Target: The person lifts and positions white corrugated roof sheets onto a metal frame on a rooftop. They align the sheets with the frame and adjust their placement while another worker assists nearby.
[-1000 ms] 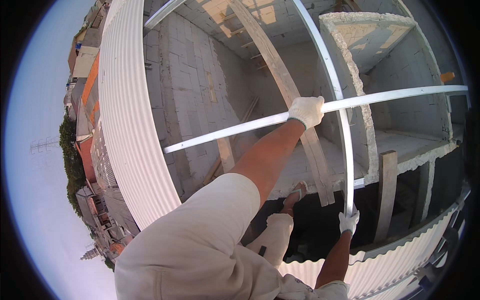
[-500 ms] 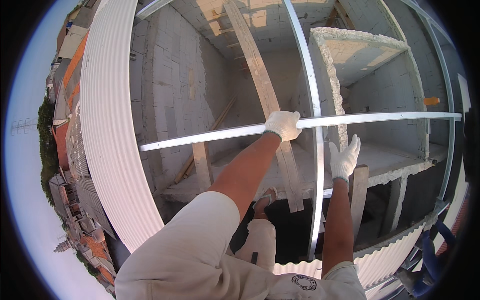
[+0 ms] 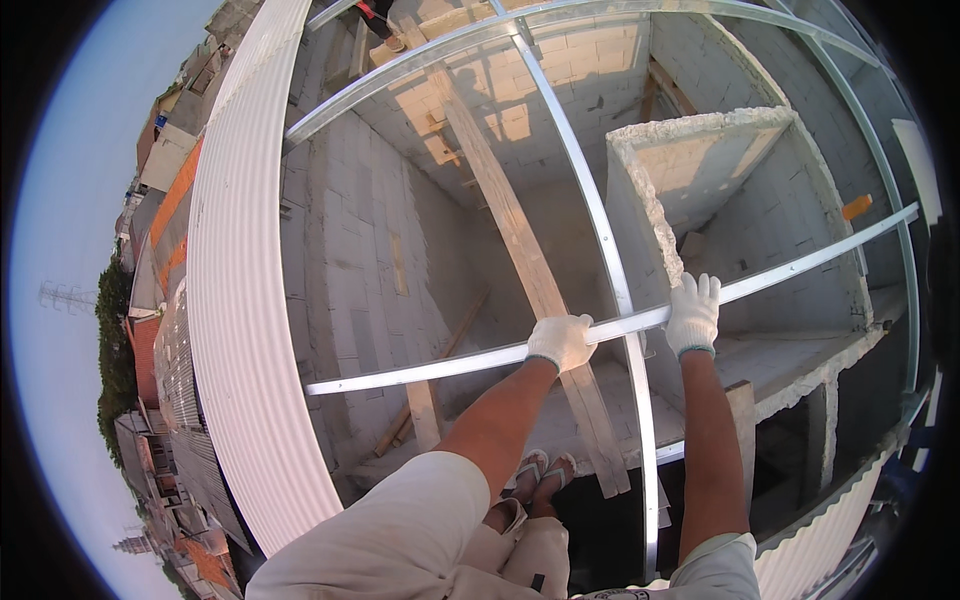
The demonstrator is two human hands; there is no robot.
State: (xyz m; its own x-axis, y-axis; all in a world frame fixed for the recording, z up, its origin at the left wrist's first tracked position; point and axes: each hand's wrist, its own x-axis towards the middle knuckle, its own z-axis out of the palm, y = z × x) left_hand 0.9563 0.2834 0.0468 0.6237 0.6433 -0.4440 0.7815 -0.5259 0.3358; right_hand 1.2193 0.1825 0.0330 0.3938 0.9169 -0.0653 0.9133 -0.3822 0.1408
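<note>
Both my hands wear white knit gloves. My left hand (image 3: 560,342) is closed around a long silver metal batten (image 3: 440,369) that runs crosswise in front of me. My right hand (image 3: 693,316) lies over the same batten farther right, its fingertips bent over the top. Between the hands, this batten crosses a second metal beam (image 3: 598,222) running away from me. A wooden plank (image 3: 500,203) passes below my left hand. The batten's left end is by the corrugated sheet, and its right end reaches the outer metal rail (image 3: 908,290).
Pale corrugated sheeting (image 3: 243,290) runs along the left edge. Below the frame are block walls (image 3: 350,200), a rough-edged partition (image 3: 650,190) and a deep drop. My sandalled feet (image 3: 545,472) stand on a ledge. Another person's leg (image 3: 378,20) shows at the top.
My right hand has moved from beside the batten up onto it. The batten now slants more, rising to the right. The view has shifted, showing more at the far end.
</note>
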